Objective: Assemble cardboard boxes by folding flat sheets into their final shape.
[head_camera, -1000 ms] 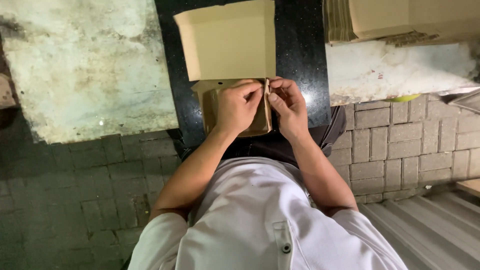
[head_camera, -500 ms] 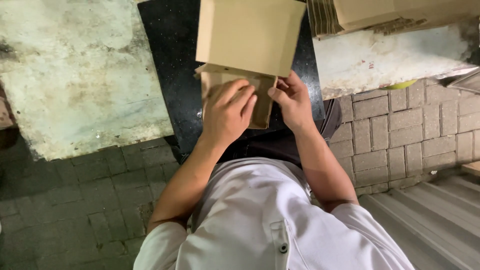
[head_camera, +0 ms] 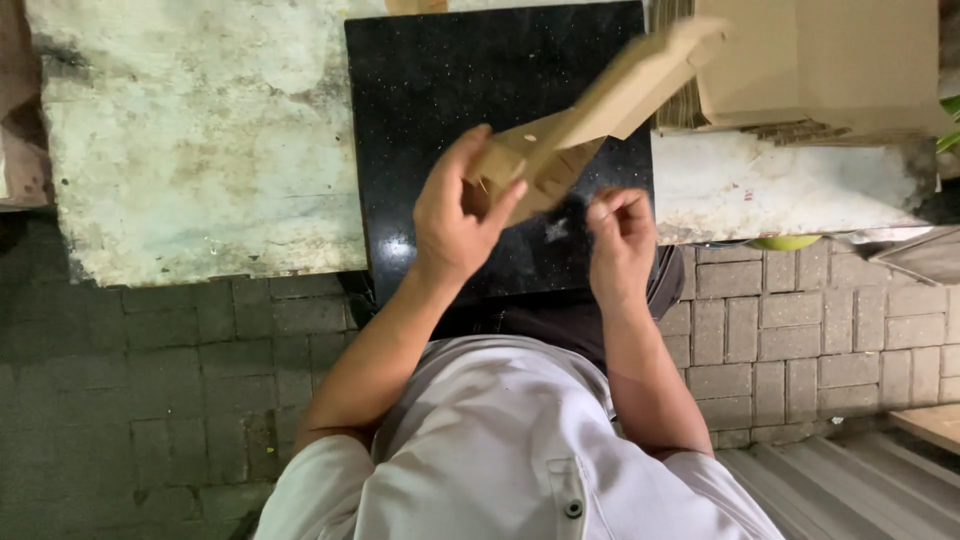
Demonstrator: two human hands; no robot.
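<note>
Carton point(head_camera: 590, 110) in left hand point(head_camera: 455, 215) (right point(head_camera: 620, 240) beside)

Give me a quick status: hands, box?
Left hand has a grip on the folded cardboard box, lifted over the black slab. Right hand curled, free. Nothing blocking.

Support: worn, stained concrete slab point(head_camera: 190, 150), whitish with dark patches, spanning left to right. Black speckled stone slab point(head_camera: 450, 110) lies on it at centre, near edge overhanging toward the person. Far right: stack of flat cardboard sheets point(head_camera: 820, 70) sits on the concrete. Below: grey brick paver floor point(head_camera: 790, 330).
</note>
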